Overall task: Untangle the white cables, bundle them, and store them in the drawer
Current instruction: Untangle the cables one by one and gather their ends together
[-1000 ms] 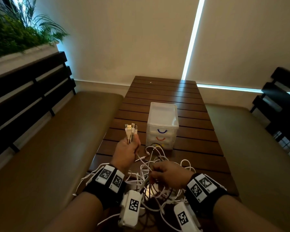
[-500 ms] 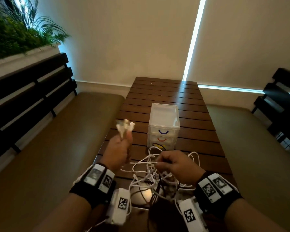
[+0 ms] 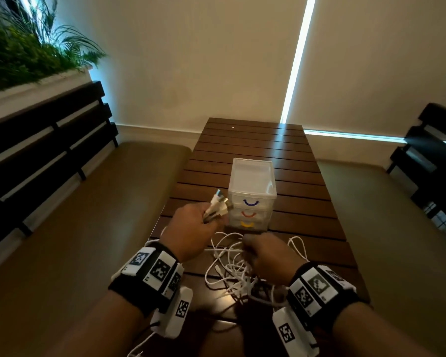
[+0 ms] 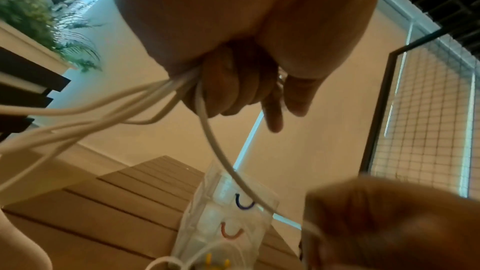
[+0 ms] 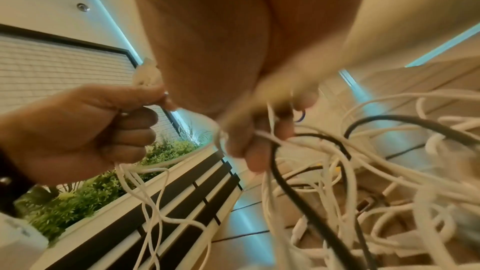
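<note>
My left hand (image 3: 196, 228) grips a bunch of white cable plug ends (image 3: 218, 206), held up just left of the clear drawer unit (image 3: 251, 195). In the left wrist view its fingers (image 4: 228, 89) curl round several white strands (image 4: 145, 100). A tangle of white cables (image 3: 232, 269) lies on the wooden table (image 3: 301, 210) near me. My right hand (image 3: 268, 256) is closed over strands at the top of that tangle; in the right wrist view its fingers (image 5: 259, 143) pinch white cables (image 5: 363, 161). The drawer unit has three shut drawers with blue, red and yellow handles.
A black cable (image 5: 298, 192) runs through the white tangle. Padded benches (image 3: 108, 215) flank the table on both sides, with dark slatted backrests (image 3: 44, 140). A planter of green plants (image 3: 23, 52) sits behind the left bench. A wall closes the table's far end.
My left hand has tilted the plug ends rightward toward the drawer unit. My right hand has shifted slightly right while holding the strands, and the tangle has moved with it.
</note>
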Motion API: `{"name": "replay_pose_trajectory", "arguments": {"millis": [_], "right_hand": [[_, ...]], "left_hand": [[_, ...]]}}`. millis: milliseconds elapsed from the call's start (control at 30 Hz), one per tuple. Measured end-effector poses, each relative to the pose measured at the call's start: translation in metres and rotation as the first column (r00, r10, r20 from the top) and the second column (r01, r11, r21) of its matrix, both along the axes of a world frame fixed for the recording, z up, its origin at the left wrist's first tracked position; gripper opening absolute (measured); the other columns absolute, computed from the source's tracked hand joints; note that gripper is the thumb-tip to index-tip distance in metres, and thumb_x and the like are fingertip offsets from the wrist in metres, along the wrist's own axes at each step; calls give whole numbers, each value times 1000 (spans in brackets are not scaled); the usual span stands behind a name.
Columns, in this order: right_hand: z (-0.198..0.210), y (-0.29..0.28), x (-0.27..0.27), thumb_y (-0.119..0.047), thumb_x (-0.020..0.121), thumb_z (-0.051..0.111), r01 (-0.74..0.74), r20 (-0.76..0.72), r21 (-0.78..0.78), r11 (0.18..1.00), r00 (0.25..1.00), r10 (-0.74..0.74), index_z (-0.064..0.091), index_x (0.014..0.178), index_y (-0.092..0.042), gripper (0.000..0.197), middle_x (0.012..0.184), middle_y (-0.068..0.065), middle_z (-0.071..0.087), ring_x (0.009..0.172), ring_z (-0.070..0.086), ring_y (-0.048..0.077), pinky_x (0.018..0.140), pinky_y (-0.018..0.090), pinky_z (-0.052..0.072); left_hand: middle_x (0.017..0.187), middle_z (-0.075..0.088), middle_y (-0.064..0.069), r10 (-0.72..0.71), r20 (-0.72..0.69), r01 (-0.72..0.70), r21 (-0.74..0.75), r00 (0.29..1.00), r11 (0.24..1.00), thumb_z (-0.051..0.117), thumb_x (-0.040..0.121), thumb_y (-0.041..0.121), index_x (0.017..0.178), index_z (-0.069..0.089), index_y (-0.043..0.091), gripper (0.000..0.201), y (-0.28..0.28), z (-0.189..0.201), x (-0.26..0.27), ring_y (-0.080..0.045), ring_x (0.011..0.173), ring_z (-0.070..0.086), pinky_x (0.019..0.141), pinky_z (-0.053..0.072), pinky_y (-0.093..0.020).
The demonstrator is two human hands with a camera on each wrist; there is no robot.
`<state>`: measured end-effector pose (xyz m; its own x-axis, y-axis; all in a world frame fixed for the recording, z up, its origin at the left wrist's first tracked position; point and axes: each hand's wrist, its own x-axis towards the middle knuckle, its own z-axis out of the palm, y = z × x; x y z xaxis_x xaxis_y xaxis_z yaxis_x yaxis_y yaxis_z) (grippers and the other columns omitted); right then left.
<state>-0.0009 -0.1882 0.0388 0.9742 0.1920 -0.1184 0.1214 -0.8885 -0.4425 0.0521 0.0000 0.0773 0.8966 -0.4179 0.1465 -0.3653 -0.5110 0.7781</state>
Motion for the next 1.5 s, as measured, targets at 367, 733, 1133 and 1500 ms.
{"name": "replay_pose_trajectory", "arguments": {"millis": [367, 733, 1133, 1500], "right_hand": [[-17, -14, -5, -24, 84, 66, 51, -46, 170, 984, 998, -44, 55, 78, -36, 18, 83, -10, 64, 78, 61, 10, 73, 29, 51], [-28, -25, -11, -19, 84, 66, 167, 63, 172, 971, 982, -180, 67, 95, -19, 11, 90, -4, 71, 86, 65, 16, 78, 35, 52], [-10, 3, 1, -18, 84, 69, -53, 198, 266, 962, 980, -1, 72, 96, -20, 13, 93, -12, 69, 84, 60, 2, 75, 10, 43], [-34, -39, 2, -21, 91, 62, 193, -52, 212, 958, 981, -186, 73, 95, -25, 12, 83, -12, 67, 81, 63, 5, 71, 19, 45]], "left_hand": [[46, 54, 6, -103, -236, 63, -169, 966, 984, 60, 93, 18, 59, 58, 13, 34, -32, 9, -23, -3, 42, 45, 46, 38, -23], [80, 64, -7, 230, 129, -263, 495, 965, 828, 60, 88, 21, 84, 61, 16, 7, 21, 7, 30, -29, 78, 61, 59, 33, -28], [83, 72, -6, -84, -159, 124, 264, 984, 957, 67, 87, 30, 84, 73, 16, 16, -21, -38, -9, -21, 80, 67, 69, 49, -30], [62, 64, 7, 94, -190, -91, 25, 977, 996, 69, 87, 21, 68, 66, 24, 19, 0, -16, 4, -1, 53, 57, 56, 45, -18]]}}
